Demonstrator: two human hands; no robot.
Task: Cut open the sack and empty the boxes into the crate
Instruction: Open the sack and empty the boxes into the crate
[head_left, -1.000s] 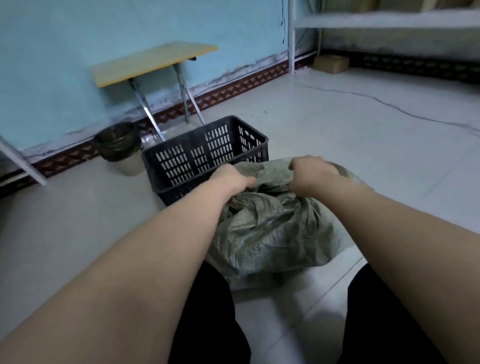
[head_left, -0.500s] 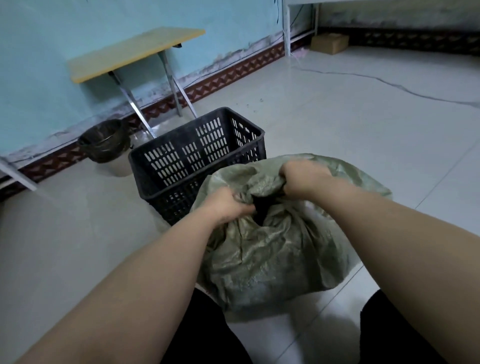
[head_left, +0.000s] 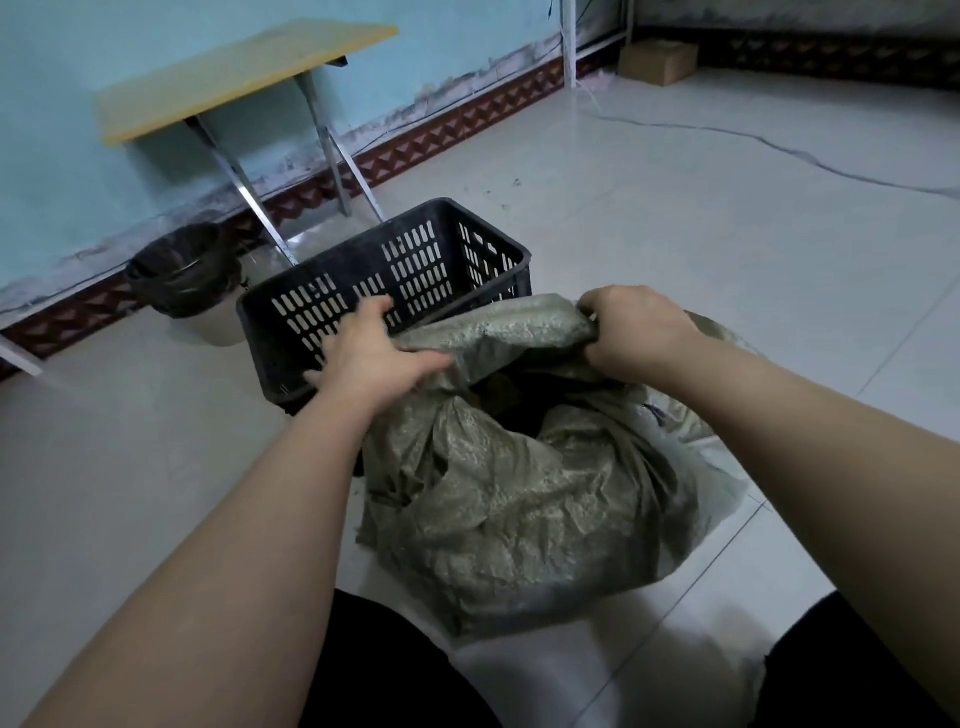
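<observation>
Sack (head_left: 519, 493) mouth open beside crate (head_left: 395, 270) | left hand (head_left: 363, 353) spread, touching its edge | right hand (head_left: 634, 327) grips edge

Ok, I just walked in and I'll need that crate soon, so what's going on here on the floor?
A person sitting on the floor is working on a green sack that lies in front of a black crate. The right hand grips the sack's mouth and lifts it. The left hand is at the opposite edge, fingers stretched toward the crate; its grip is unclear. The mouth gapes, and no box is visibly out yet.
</observation>
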